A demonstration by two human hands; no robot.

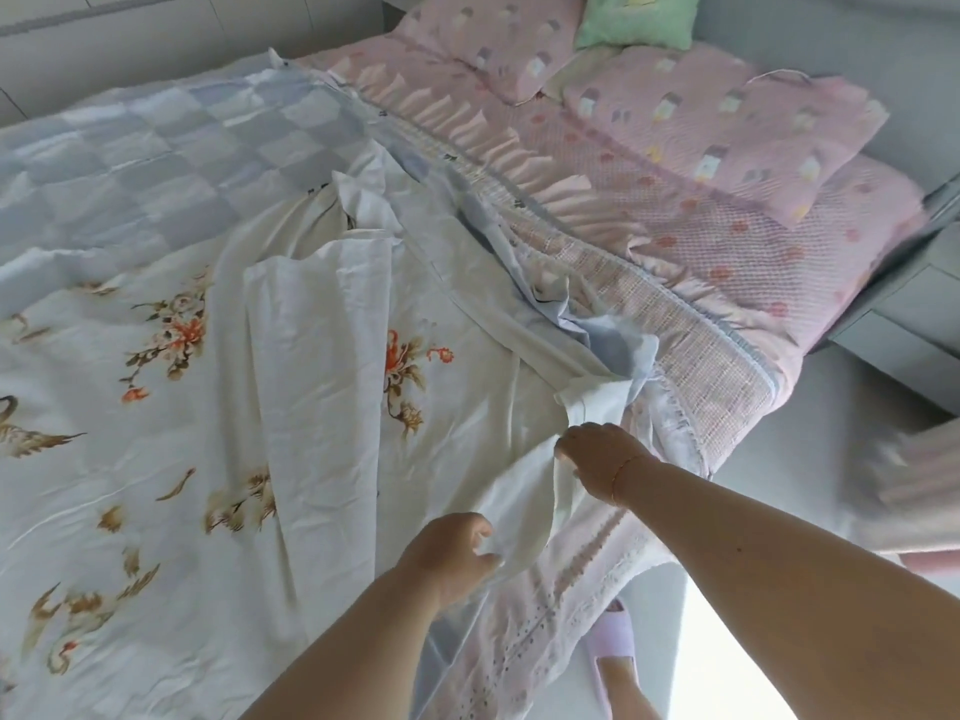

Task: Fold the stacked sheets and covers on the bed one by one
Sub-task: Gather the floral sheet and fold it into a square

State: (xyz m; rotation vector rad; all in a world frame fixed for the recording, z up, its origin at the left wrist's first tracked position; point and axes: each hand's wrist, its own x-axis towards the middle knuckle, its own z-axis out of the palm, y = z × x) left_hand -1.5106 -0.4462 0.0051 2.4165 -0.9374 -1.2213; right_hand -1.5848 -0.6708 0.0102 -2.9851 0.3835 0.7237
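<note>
White cotton is bunching between the fingers (480, 532) of the left hand (447, 556), which are curling round the near edge of the white floral sheet (171, 407) and pinching it. The right hand (597, 459) is gripping the same edge a little farther along, its fingers (563, 452) closing on a gathered fold, a thin gold bracelet (621, 472) circling its wrist. Between the two hands the hem is hanging in a loose curve. The sheet is lying spread across the near part of the bed, rumpled, with one long strip folded back over its middle. Under it a blue and white checked cover (156, 153) is showing toward the far left, and a pale lace-edged cover (550, 615) is draping off the bed's near side. Beyond, a pink bedspread (727, 252) with a pleated frill is carrying two pink pillows (727, 127) and a green cushion (634, 20). A foot in a lilac slipper (613, 641) is standing on the floor.
</note>
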